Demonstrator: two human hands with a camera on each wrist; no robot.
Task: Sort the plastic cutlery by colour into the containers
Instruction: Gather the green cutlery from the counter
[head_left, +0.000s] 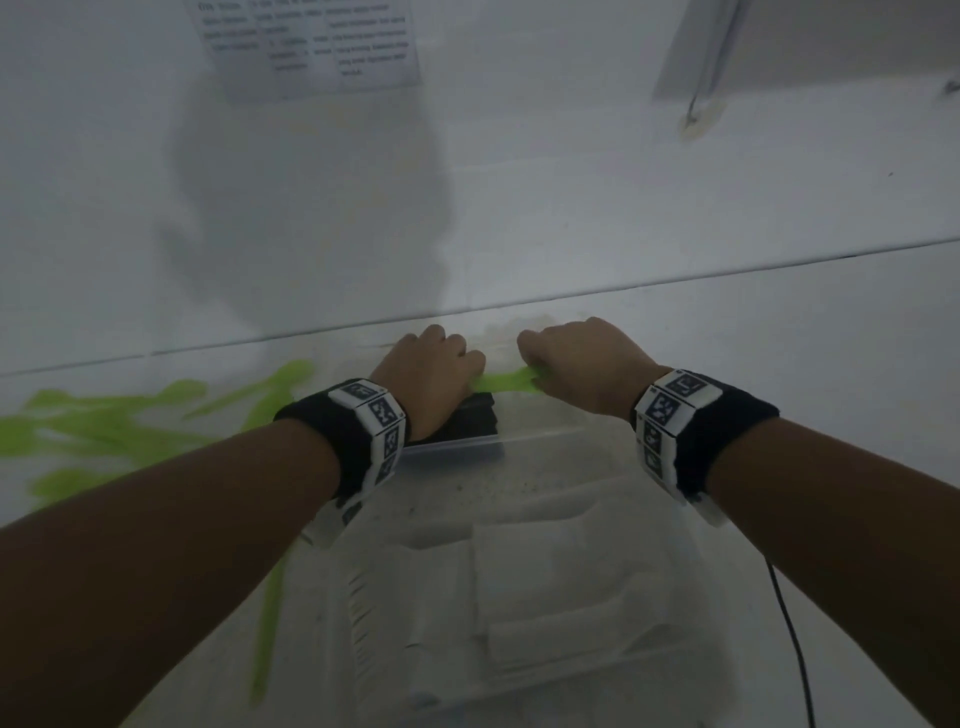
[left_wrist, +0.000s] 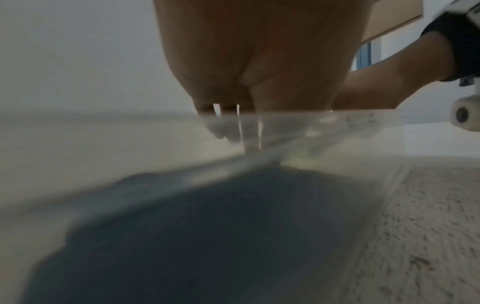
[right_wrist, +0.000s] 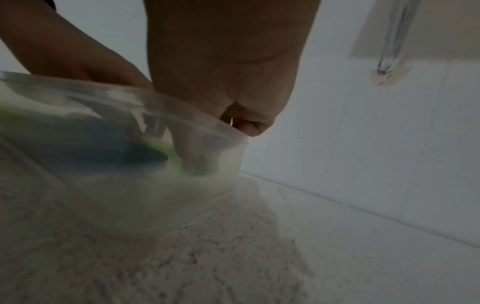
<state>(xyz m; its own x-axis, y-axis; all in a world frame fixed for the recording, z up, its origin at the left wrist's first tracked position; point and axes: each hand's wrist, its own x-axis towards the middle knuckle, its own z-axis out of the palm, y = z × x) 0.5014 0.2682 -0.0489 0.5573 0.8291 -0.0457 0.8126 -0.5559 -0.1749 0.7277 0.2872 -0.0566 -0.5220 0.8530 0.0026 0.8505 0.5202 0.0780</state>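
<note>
A clear plastic container (head_left: 545, 457) stands on the white counter in front of me, with a stack of black cutlery (head_left: 475, 423) at its left end. Over its far end, one green cutlery piece (head_left: 501, 382) spans between my two hands. My left hand (head_left: 441, 358) has its fingers curled down at the piece's left end, above the black stack. My right hand (head_left: 550, 358) pinches the right end. In the right wrist view its fingers (right_wrist: 192, 152) reach behind the clear wall (right_wrist: 182, 109) onto the green piece (right_wrist: 155, 144). The left wrist view shows left fingers (left_wrist: 233, 131) behind the wall, above the dark stack (left_wrist: 207, 226).
A heap of green cutlery (head_left: 104, 421) lies on the counter at the left, and one green piece (head_left: 270, 623) lies nearer me. A second clear container (head_left: 384, 623) with white cutlery sits close to me. A black cable (head_left: 795, 623) runs at the right. A tiled wall rises behind.
</note>
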